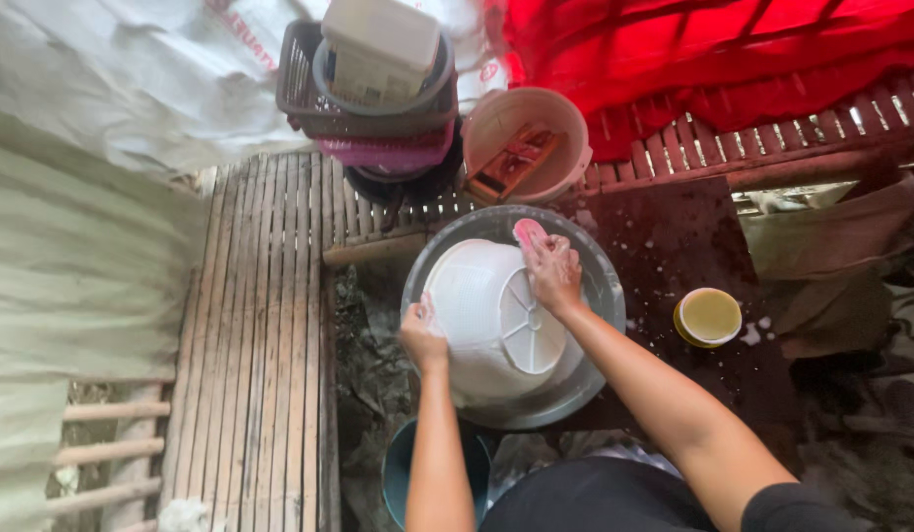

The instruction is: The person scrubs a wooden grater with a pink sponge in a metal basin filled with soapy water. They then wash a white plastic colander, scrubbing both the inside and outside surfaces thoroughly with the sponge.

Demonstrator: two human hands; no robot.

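Both hands are working in the metal basin: left hand gripping the upturned white bowl's rim, right hand closed on a pink sponge, scrubbing its soapy, unrinsed base.

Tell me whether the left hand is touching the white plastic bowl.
Touching. The head view shows the left hand gripping the rim of the overturned white plastic bowl, fingers curled over its edge, with no gap between them.

A white plastic bowl is held upside down over a big metal basin, gripped at its rim by the left hand. A pink sponge is pressed against it by the right hand. A small yellow tub is parked nearby.
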